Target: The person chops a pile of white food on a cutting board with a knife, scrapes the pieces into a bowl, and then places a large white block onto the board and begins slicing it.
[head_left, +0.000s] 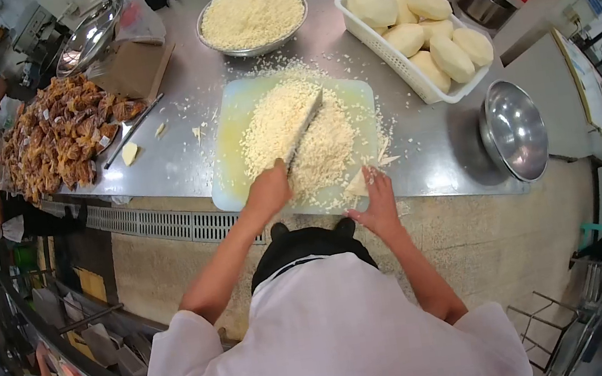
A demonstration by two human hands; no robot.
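Note:
My left hand (269, 191) is closed round the handle of a kitchen knife (304, 131). The blade points away from me and lies across a heap of finely chopped, pale yellow potato (273, 126). Under the heap is a pale green cutting board (231, 175), its rim showing at the left and right. Near the board's front right corner, my right hand (378, 204) has its fingertips down on some potato slices (357, 184), gripping them against the board. The fingers partly hide these slices. Thin slivers stick out beside the fingertips.
Behind the board stands a metal bowl (201, 33) heaped with chopped potato. A white basket (372, 39) holds several peeled potatoes. An upright-tilted steel bowl (520, 130) sits at the table's right end. Brown cooked pieces (59, 137) pile up at left, near a metal rod (133, 131).

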